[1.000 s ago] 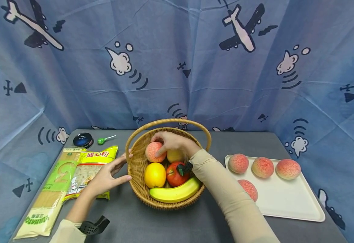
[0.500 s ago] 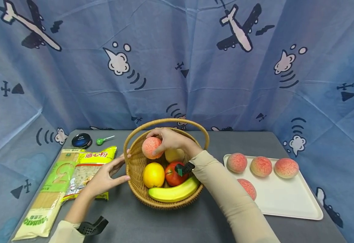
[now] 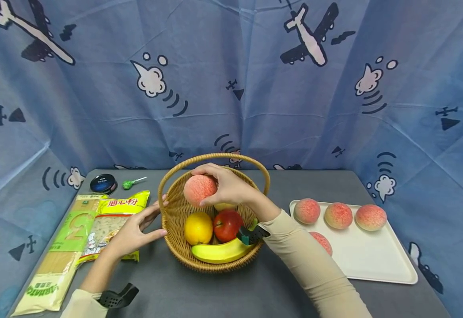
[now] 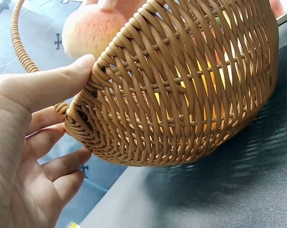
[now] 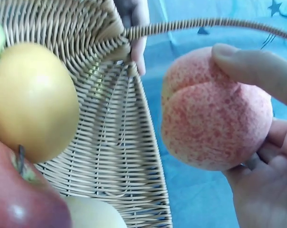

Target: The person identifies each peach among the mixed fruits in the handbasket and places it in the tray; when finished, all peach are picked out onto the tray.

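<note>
My right hand (image 3: 229, 187) holds a pink-red peach (image 3: 198, 190) above the back left of a wicker basket (image 3: 174, 247). In the right wrist view, thumb and fingers lie round this peach (image 5: 212, 118), and it is apart from the basket. My left hand (image 3: 134, 232) touches the basket's left side near the foot of the handle, its thumb and fingers spread and fairly straight. Inside the basket lie an orange (image 3: 198, 228), a red apple (image 3: 227, 225), a banana (image 3: 219, 252) and a pale yellow fruit (image 3: 224, 206), mostly hidden behind my right hand.
To the right stands a cream tray (image 3: 374, 260) with several peaches (image 3: 338, 215). On the left lie a pasta bag (image 3: 108, 225), a long noodle pack (image 3: 56, 260), a tuna tin (image 3: 103, 183) and a green lollipop (image 3: 128, 184). A patterned curtain (image 3: 199, 88) hangs behind.
My right hand has lifted the peach up and slightly left from among the fruit in the basket. My left hand stays at the basket's side. The view has shifted slightly.
</note>
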The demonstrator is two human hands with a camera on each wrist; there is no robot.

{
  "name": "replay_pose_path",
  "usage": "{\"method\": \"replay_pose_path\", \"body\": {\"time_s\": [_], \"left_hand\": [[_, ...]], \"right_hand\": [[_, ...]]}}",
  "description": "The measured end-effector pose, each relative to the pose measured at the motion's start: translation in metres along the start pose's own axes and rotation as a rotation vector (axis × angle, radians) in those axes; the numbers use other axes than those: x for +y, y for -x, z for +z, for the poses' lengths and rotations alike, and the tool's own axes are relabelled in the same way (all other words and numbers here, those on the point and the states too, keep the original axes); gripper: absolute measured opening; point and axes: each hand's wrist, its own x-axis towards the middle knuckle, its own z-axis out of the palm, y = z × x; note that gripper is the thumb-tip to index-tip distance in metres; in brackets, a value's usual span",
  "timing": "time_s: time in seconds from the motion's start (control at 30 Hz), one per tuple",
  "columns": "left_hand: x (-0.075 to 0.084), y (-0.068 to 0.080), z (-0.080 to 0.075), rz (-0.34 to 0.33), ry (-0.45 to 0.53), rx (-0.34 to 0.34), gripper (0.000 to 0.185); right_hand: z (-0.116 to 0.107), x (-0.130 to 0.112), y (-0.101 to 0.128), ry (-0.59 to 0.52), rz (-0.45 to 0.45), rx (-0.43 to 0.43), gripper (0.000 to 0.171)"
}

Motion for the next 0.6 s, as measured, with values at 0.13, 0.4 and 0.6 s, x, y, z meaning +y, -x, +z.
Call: {"method": "replay_pose_path", "body": {"time_s": [0.13, 0.4, 0.6], "left_hand": [[0.0, 0.0, 0.0, -0.005, 0.007, -0.002, 0.069], [-0.003, 0.0, -0.001, 0.013, 0.005, -0.002, 0.069], [-0.002, 0.0, -0.002, -0.003, 0.017, -0.009, 0.07]], "right_hand": [[0.0, -0.008, 0.017, -0.018, 0.035, 0.047, 0.073], [-0.006, -0.017, 0.061, -0.15, -0.024, 0.151, 0.074], [-0.016, -0.02, 0.104, -0.182, -0.015, 0.221, 0.073]]}}
